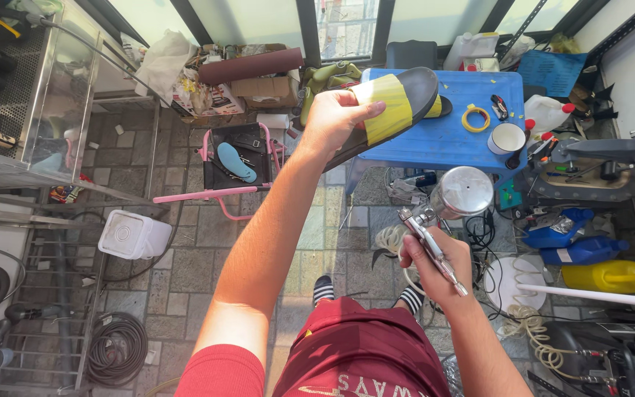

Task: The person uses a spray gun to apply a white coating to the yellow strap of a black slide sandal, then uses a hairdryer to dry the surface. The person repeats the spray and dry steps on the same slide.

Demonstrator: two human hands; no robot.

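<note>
My left hand (pixel 334 117) is raised and grips a black slide sandal (pixel 395 106) with a yellow strap, held sole-up in front of the blue table (pixel 442 140). Lower and to the right, my right hand (pixel 439 265) is closed around a metal spray gun (pixel 442 220) with a shiny cup on top and a pale hose hanging from it. The gun's nozzle sits below the sandal, apart from it. A second yellow-strapped sandal (pixel 439 108) lies on the table behind the held one.
On the blue table lie a yellow tape ring (pixel 475 117), a white cup (pixel 507 138) and a white bottle (pixel 545 114). A pink folding chair (pixel 237 165) holds a blue insole. Blue and yellow jugs (pixel 604 276), cables, a white box (pixel 135 234) and coiled hose (pixel 115 347) crowd the floor.
</note>
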